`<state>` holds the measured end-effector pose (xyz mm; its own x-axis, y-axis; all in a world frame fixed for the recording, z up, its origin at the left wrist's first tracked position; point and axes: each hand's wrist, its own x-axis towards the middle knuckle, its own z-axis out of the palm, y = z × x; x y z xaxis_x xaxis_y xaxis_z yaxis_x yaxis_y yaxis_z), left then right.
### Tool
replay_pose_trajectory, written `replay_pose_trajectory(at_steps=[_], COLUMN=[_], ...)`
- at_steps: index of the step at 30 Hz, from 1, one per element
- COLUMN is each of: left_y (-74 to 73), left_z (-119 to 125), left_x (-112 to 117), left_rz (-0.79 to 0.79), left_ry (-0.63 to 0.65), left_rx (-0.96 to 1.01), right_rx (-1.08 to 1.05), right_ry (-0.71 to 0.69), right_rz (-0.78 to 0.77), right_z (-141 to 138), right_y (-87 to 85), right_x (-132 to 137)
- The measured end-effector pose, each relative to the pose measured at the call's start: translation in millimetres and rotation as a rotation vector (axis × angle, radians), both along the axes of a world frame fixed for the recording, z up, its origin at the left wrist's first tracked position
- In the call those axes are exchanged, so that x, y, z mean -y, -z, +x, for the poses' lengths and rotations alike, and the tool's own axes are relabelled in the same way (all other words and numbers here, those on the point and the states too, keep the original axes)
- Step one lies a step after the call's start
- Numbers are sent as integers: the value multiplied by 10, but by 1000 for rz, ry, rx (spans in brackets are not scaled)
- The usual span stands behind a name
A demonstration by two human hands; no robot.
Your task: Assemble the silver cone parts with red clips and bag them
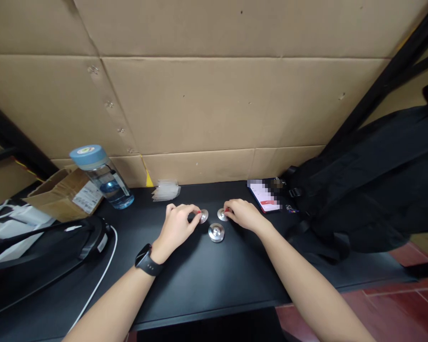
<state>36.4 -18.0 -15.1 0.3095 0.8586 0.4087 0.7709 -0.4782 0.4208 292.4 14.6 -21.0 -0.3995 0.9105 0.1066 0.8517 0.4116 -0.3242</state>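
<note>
Three round silver metal pieces are grouped at the middle of the black table [199, 280]. My left hand [178, 221], with a dark watch [148, 260] on its wrist, pinches the edge of the left metal disc [204, 216], which is tilted. On the other side, my right hand [244, 213] has its fingertips closed on the rim of the right metal disc [221, 214]. Nearer to me, between the two hands, the third round metal piece [216, 232] lies untouched. It looks thicker, like a stack, with a small raised centre.
Left stand a water bottle [105, 178], an open cardboard box [66, 192] and a black bag [57, 256] beside a white cable [107, 268]. Clear plastic pieces [166, 191] lie at the back. Right are a phone [266, 197] and a black backpack [371, 185]. Cardboard [214, 104] walls the back.
</note>
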Motion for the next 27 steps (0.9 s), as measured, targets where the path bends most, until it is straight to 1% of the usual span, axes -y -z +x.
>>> replay_pose_trajectory(at_steps=[2,3,5,7,9,11,14,16,19,23,27], left_y=[-13,-26,-57,-81,-82,-56,8,34,28,-10,-37], left_z=[1,2,4,4,1,-4,-5,1,13,30,60], left_x=[0,1,2,-2,-14,-32,-58,-64,-53,-26,-6], left_rz=[-12,-23,-45,-63,-97,-161,-263,-293,-304,-297,-279], left_ry=[-14,-22,-40,-57,-57,-42,-35,-32,-24,-32,-26], left_rx=[21,34,65,106,172,277,437,482,469,432,385], right_rx=[-62,-131,-362,-643,-858,-979,-1071,-1111,-1194,-1315,-1346], right_ry=[-22,-43,-105,-161,-153,-100,-65,-80,-80,-49,-70], right_rz=[18,15,-36,-147,-247,-289,-336,-408,-516,-616,-675], right_z=[-15,-34,-94,-178,-271,-359,-464,-515,-559,-565,-544], right_y=[-5,-12,-27,-31,-17,14,66,85,78,38,36], right_x=[-8,-7,5,32,70,110,165,198,238,261,247])
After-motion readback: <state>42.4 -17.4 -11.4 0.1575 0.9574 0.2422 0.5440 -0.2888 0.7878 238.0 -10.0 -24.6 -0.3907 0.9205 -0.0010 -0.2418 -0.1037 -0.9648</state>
